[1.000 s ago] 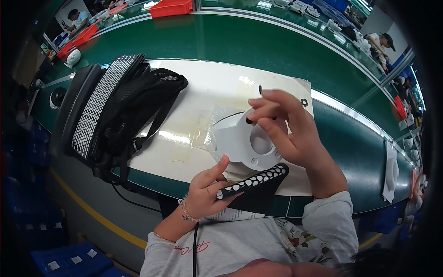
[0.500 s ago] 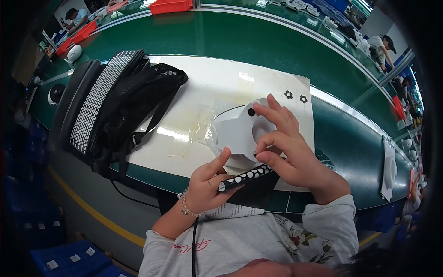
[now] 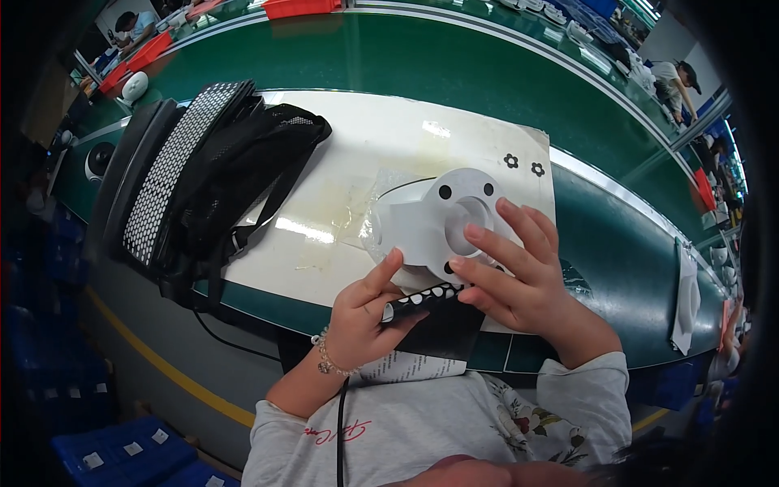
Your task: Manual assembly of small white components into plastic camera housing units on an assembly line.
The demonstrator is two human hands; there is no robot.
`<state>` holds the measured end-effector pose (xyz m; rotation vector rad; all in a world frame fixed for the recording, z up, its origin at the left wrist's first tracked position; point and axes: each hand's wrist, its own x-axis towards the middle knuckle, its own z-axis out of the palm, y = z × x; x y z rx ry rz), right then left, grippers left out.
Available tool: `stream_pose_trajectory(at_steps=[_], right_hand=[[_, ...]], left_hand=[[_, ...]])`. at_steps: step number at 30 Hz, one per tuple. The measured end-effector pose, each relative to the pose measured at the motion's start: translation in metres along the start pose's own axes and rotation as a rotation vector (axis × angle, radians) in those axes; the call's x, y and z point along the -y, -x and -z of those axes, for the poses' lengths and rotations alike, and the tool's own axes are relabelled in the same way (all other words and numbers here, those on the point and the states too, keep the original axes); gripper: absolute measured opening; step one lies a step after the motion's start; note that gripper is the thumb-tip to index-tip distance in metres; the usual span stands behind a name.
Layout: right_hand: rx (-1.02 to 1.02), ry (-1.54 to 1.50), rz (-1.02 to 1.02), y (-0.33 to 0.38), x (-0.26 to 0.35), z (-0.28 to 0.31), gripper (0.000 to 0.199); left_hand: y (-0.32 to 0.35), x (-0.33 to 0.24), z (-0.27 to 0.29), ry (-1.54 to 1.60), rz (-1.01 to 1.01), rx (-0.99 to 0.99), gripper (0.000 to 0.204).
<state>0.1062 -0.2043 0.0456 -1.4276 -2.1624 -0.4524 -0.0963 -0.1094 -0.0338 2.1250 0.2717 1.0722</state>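
A white plastic device with a round base (image 3: 415,217) lies on the white work sheet, its ring-shaped end facing up with several round black foot pads (image 3: 445,192) on it. My left hand (image 3: 365,312) grips a curled black sheet of round pads (image 3: 422,302), patterned with white circles, just in front of the device. The left thumb is raised beside the device's lower edge. My right hand (image 3: 523,276) spreads over the base, with a fingertip at a black pad near the base's near edge. The fingers of the right hand are apart and partly cover the base.
A black mesh bag (image 3: 243,170) and a white-dotted black case (image 3: 182,162) stand at the left. Two black flower-shaped marks (image 3: 510,161) are on the white work sheet (image 3: 365,118). A white bag (image 3: 686,296) lies far right. Other people work across the green benches.
My right hand has gone from a pinch at the base's near edge to spread fingers, slightly to the right. More of the base and another black pad now show.
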Motion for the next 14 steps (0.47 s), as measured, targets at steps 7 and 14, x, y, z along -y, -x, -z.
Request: stream_pose_trajectory(at_steps=[7,14], right_hand=[[-0.168,-0.340,-0.189,0.000,0.003,-0.005,0.024],[-0.043,-0.240,0.149,0.000,0.012,-0.013,0.026]], left_hand=[[0.001,-0.003,-0.004,-0.007,-0.041,-0.059,0.024],[0.002,-0.004,-0.001,-0.113,-0.134,-0.040,0.024]])
